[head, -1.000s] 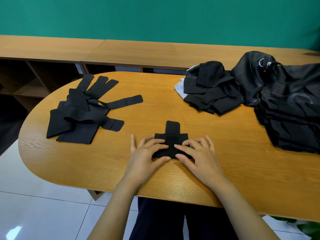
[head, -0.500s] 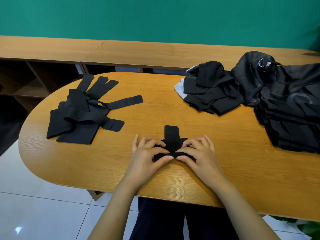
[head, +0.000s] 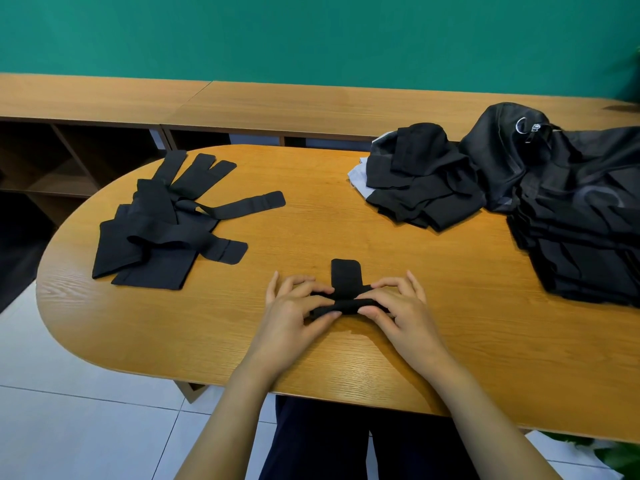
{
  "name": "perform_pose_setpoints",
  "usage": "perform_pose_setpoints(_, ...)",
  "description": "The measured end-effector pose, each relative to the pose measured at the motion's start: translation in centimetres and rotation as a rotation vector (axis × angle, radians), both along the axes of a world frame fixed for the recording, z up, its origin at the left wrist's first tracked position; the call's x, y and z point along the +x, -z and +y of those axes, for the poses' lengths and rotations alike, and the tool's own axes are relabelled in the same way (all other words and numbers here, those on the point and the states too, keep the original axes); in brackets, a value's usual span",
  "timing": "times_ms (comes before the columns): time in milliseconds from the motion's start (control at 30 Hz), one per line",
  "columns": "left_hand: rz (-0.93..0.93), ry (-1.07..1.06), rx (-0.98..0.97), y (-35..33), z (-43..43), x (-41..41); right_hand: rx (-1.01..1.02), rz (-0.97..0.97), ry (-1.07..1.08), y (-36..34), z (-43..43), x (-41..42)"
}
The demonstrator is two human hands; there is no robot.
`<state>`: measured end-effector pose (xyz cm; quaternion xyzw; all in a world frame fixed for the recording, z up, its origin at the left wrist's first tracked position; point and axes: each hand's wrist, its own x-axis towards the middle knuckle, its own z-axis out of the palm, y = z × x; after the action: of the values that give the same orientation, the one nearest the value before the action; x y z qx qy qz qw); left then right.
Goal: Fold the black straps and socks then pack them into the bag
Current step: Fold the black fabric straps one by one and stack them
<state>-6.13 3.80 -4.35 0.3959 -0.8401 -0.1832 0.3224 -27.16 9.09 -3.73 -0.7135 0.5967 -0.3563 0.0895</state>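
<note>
- black strap [head: 343, 304] at front centre of the table [head: 485, 341], near the edge by the person; half rolled into a thick bar, flat tab [head: 345, 273] poking out from its middle toward the far side.
- long axis of the roll running left-right, square across the body; tab at a right angle to it.
- left hand [head: 294, 317] on the left end of the roll, right hand [head: 401, 313] on the right end; each pinching it between thumb and curled forefingers, outer fingers lifted and looser. nothing else held.
- likely step: finishing this fold, tab not yet tucked in.
- bag [head: 571, 209] at far right, dark and slumped; up and right of the grip, nearer the right hand, so probably a right-hand carry.
- folded stack [head: 422, 181] just left of the bag, touching it, roughly on the way from roll to bag.
- loose heap [head: 159, 233] of unfolded pieces well apart on the left, nearer the left hand.
- counts: one strap in hand, one loose heap with five tab ends showing (pieces inside not countable), one folded stack, one bag, two hands. socks not told apart from straps.
</note>
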Motion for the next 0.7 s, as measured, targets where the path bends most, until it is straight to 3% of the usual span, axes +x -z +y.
perform_pose_setpoints(233,0.058,-0.029,0.01,0.03,0.03,0.03,0.019,0.049,0.049,0.03,-0.01,0.02)
perform_pose_setpoints(700,0.099,-0.015,0.054,-0.02,-0.04,0.2,-0.007,-0.132,0.124,-0.15,0.24,0.09)
